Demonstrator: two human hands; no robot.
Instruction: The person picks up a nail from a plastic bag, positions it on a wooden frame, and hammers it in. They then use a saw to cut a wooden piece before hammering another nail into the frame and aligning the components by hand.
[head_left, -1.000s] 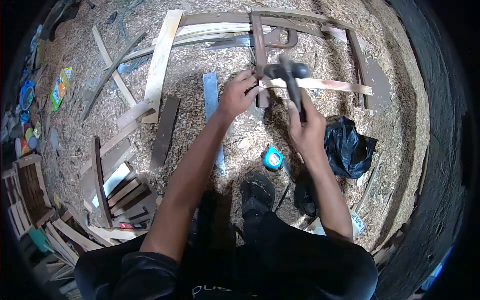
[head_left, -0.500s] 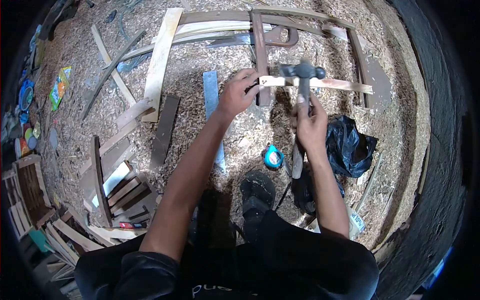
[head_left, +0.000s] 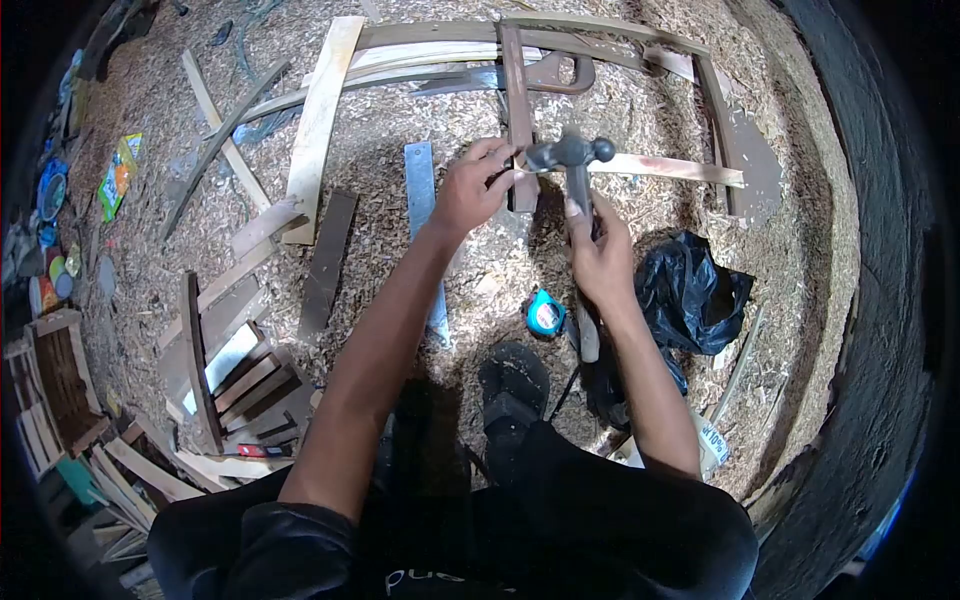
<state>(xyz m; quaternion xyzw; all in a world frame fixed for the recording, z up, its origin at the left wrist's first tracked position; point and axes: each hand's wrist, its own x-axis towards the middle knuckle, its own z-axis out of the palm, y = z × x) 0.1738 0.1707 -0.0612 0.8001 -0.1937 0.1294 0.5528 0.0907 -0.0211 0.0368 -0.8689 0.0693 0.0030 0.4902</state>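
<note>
My right hand (head_left: 603,262) is closed around the handle of a ball-peen hammer (head_left: 579,185). The hammer's head hangs over the left end of a pale wooden slat (head_left: 670,168) and hides part of it. At that end, my left hand (head_left: 474,190) grips the slat with fingers and thumb, close to the hammer's face. Whether a nail sits there cannot be made out. The slat lies across two dark uprights of a wooden frame (head_left: 517,90), from the left upright to the right one.
Behind the frame's left upright lies a handsaw (head_left: 550,75). Nearer are a blue metal ruler (head_left: 421,190), a teal tape measure (head_left: 545,314) and a black plastic bag (head_left: 690,290). Wood offcuts (head_left: 245,390) are piled at left. Wood shavings cover the ground; a dark wall (head_left: 890,300) runs along the right.
My right hand has swung the hammer leftward, bringing its head from over the slat's middle-left to beside my left fingers. My left hand stays at the slat's end.
</note>
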